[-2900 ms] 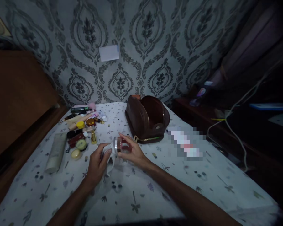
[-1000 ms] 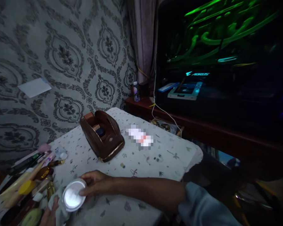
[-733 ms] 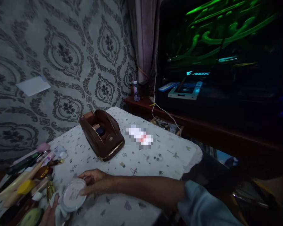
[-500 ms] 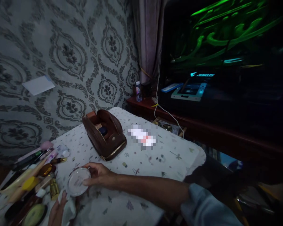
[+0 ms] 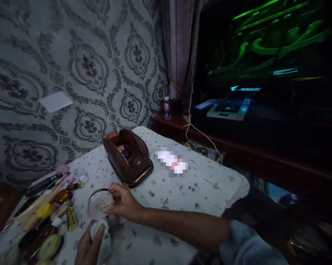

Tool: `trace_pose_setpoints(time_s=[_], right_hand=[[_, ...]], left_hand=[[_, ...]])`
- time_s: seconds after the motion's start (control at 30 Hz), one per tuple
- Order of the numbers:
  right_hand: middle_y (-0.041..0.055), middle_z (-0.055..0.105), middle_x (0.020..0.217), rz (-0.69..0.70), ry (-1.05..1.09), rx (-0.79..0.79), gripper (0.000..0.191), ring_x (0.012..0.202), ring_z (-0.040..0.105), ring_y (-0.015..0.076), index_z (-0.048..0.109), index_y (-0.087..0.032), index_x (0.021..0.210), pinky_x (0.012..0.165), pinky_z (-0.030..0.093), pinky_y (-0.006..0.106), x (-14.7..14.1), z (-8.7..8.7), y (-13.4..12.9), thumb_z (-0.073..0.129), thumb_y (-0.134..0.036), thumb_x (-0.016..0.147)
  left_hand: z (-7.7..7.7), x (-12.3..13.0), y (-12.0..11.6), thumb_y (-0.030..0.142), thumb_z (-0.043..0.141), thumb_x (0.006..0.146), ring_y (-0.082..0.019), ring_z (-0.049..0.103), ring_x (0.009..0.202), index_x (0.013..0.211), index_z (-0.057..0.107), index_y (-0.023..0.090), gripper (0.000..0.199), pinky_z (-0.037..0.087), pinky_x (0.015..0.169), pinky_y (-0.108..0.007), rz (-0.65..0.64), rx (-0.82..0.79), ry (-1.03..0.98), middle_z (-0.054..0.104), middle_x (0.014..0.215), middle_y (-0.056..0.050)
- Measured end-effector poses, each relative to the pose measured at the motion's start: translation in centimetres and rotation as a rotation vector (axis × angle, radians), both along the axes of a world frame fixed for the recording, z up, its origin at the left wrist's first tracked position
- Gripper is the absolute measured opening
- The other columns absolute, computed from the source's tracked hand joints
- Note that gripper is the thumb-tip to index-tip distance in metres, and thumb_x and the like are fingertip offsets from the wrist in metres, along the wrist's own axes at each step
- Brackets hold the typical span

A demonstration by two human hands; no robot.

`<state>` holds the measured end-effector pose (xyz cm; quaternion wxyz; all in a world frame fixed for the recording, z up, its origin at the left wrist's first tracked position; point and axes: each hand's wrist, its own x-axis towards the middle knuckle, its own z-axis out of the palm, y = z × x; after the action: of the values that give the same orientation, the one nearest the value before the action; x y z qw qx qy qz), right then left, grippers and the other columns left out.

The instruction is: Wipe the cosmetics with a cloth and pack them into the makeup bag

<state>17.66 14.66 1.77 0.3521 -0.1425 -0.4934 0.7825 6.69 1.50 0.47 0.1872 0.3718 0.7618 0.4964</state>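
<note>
Jar (image 5: 99,204), round and clear, is up over the desk (image 5: 207,200) in the head view. The right grip (image 5: 127,204) holds it by the edge, and its flat side is tipped toward us. The left grip (image 5: 89,243) pinches a white cloth (image 5: 105,241) just below the jar; I cannot tell if they touch. To the left lie a gold bottle (image 5: 71,219), a yellow cap (image 5: 45,210) and a green pot (image 5: 49,246). Past the jar sits a brown bag (image 5: 131,173), with its top wide and a dark blue thing (image 5: 125,153) inside.
</note>
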Motion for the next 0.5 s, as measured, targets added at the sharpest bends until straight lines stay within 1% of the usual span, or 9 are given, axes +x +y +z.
trace_pose_setpoints(time_s=[0.07, 0.13, 0.23, 0.3, 0.33, 0.37, 0.4, 0.47, 0.5], right_hand=[[-0.0031, 0.061, 0.083, -0.02, 0.049, 0.049, 0.064, 0.075, 0.058, 0.0132, 0.052, -0.02, 0.09, 0.073, 0.046, 0.027, 0.6, 2.0, 0.3, 0.09, -0.046, 0.045], [-0.0024, 0.062, 0.086, -0.095, 0.102, 0.146, 0.056, 0.079, 0.059, 0.0137, 0.053, -0.02, 0.091, 0.076, 0.047, 0.026, 1.4, 4.7, 1.4, 0.088, -0.044, 0.054], [-0.0002, 0.063, 0.093, -0.302, 0.153, 0.323, 0.043, 0.088, 0.062, 0.0148, 0.053, -0.019, 0.099, 0.082, 0.049, 0.027, 2.2, 8.8, 4.7, 0.077, -0.037, 0.07], [0.0025, 0.065, 0.102, -0.423, 0.075, 0.477, 0.033, 0.096, 0.062, 0.0155, 0.052, -0.017, 0.107, 0.087, 0.049, 0.028, 2.3, 11.1, 7.7, 0.066, -0.027, 0.079], [0.0033, 0.065, 0.105, -0.487, -0.025, 0.552, 0.03, 0.098, 0.062, 0.0154, 0.051, -0.017, 0.109, 0.087, 0.049, 0.027, 2.3, 12.0, 9.3, 0.061, -0.021, 0.082], [0.004, 0.066, 0.106, -0.558, -0.18, 0.627, 0.028, 0.097, 0.063, 0.0151, 0.05, -0.016, 0.111, 0.087, 0.049, 0.027, 2.2, 12.7, 10.8, 0.057, -0.018, 0.084], [0.0052, 0.066, 0.109, -0.593, -0.37, 0.72, 0.03, 0.097, 0.063, 0.0155, 0.049, -0.015, 0.115, 0.088, 0.049, 0.028, 2.0, 13.3, 12.2, 0.054, -0.017, 0.086], [0.0076, 0.066, 0.115, -0.61, -0.728, 0.907, 0.033, 0.103, 0.062, 0.0179, 0.047, -0.014, 0.122, 0.091, 0.048, 0.03, 1.7, 14.2, 14.6, 0.05, -0.017, 0.089], [0.0091, 0.066, 0.116, -0.595, -0.826, 0.957, 0.035, 0.106, 0.062, 0.0203, 0.047, -0.014, 0.124, 0.092, 0.048, 0.032, 1.6, 14.4, 15.6, 0.05, -0.017, 0.089]], left_hand=[[0.3, 0.6, 0.4, 0.074, 0.066, 0.062, -0.033, 0.065, 0.107, 0.09, 0.073, 0.02, 0.061, 0.051, 0.096, -0.037, -0.07, -0.012, -0.033, 0.075, 0.096, -0.008], [0.6, 1.0, 0.6, 0.072, 0.065, 0.065, -0.031, 0.065, 0.109, 0.094, 0.073, 0.019, 0.062, 0.049, 0.098, -0.034, -0.098, -0.017, -0.06, 0.075, 0.099, -0.008], [0.8, 1.0, 0.6, 0.072, 0.066, 0.065, -0.03, 0.065, 0.109, 0.097, 0.073, 0.019, 0.062, 0.05, 0.096, -0.03, -0.074, -0.031, -0.083, 0.076, 0.099, -0.006], [0.9, 0.9, 0.6, 0.072, 0.066, 0.066, -0.03, 0.065, 0.109, 0.096, 0.073, 0.019, 0.062, 0.051, 0.095, -0.03, -0.07, -0.055, -0.091, 0.076, 0.1, -0.006], [0.9, 0.8, 0.6, 0.072, 0.066, 0.066, -0.03, 0.066, 0.108, 0.096, 0.073, 0.019, 0.062, 0.051, 0.095, -0.03, -0.072, -0.063, -0.088, 0.076, 0.1, -0.006], [0.9, 0.8, 0.6, 0.073, 0.066, 0.065, -0.031, 0.066, 0.108, 0.095, 0.073, 0.019, 0.062, 0.052, 0.094, -0.031, -0.073, -0.066, -0.079, 0.076, 0.1, -0.006], [0.9, 0.8, 0.6, 0.074, 0.065, 0.065, -0.031, 0.067, 0.107, 0.094, 0.073, 0.019, 0.062, 0.053, 0.092, -0.031, -0.072, -0.067, -0.067, 0.076, 0.098, -0.006], [1.0, 0.9, 0.7, 0.075, 0.063, 0.065, -0.03, 0.068, 0.102, 0.092, 0.073, 0.02, 0.063, 0.056, 0.086, -0.03, -0.073, -0.065, -0.045, 0.077, 0.094, -0.006], [1.0, 1.0, 0.7, 0.076, 0.062, 0.065, -0.03, 0.069, 0.099, 0.091, 0.073, 0.02, 0.063, 0.057, 0.083, -0.03, -0.074, -0.066, -0.037, 0.077, 0.092, -0.006]])
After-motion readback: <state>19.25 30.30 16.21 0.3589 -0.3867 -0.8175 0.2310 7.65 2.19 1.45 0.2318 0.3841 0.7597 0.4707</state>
